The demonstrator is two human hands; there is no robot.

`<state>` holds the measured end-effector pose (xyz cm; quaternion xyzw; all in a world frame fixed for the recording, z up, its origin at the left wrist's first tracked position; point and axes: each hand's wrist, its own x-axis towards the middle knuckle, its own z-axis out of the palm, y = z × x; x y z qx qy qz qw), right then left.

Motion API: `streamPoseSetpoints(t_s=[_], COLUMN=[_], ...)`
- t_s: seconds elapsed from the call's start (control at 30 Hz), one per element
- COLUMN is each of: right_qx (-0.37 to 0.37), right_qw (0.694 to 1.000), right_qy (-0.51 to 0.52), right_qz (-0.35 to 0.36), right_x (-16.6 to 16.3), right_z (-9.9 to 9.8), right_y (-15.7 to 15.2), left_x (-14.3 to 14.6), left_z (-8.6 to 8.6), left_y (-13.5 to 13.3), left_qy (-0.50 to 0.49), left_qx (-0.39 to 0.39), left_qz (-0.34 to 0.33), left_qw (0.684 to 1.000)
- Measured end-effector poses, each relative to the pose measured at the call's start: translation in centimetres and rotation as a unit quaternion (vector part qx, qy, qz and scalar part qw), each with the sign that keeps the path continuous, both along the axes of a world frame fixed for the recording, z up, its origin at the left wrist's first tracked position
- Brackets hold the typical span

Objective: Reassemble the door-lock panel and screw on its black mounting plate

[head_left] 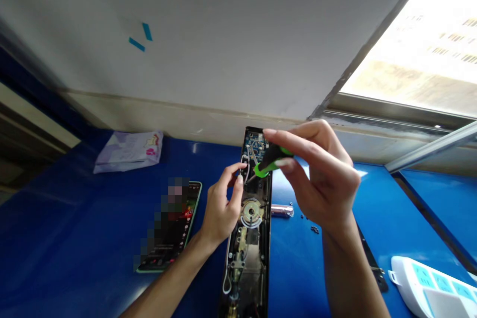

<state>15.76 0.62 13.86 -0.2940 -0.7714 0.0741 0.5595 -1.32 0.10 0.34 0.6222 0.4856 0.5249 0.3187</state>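
Observation:
My right hand [322,174] grips a green-and-black screwdriver [274,160] between thumb and fingers, its shaft slanting down to the left over an open black lock housing [265,238]. The thumb and forefinger of my left hand [223,201] pinch by a white wire [247,171] at the housing's left edge; the exact grip is small and partly hidden. Inside the long housing are a blue circuit board [254,140] at the far end, a round metal hub [251,211] midway, and metal lock parts [237,268] nearer me. The screwdriver's tip cannot be made out clearly.
A phone [175,228] and a purple-white packet [128,151] lie to the left. Right of the housing are a pinkish cylinder [282,210], several small dark screws [315,229], a black plate [372,263] and a white power strip [428,283]. A wall [208,59] stands behind.

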Motion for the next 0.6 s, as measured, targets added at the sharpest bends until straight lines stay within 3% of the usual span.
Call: streamPoseSetpoints(t_s=[0.1,0.17,0.3,0.4,0.53,0.6], right_qx=[-0.068,-0.072,0.009,0.005,-0.068,-0.058], right_qw=[0.995,0.993,0.999,1.000,0.996,0.995], right_qy=[-0.021,-0.011,0.022,0.012,0.004,0.027], right_qz=[0.071,0.094,0.023,-0.025,0.049,0.074], right_x=[-0.10,-0.18,-0.39,-0.49,-0.46,-0.46], right_z=[0.26,0.34,0.17,0.05,0.05,0.01], right_y=[-0.30,-0.36,-0.29,-0.34,-0.45,-0.41], left_x=[0.00,-0.02,-0.02,0.02,0.07,0.04], left_z=[-0.09,-0.03,0.16,0.01,-0.24,-0.27], left_y=[-0.01,0.00,0.02,0.06,0.10,0.09], left_qy=[0.000,-0.002,-0.001,-0.004,-0.006,-0.008], left_qx=[-0.002,0.000,0.012,0.011,0.003,0.003], left_qz=[0.004,0.002,-0.002,0.000,0.003,0.000], left_qw=[1.000,1.000,1.000,1.000,1.000,1.000])
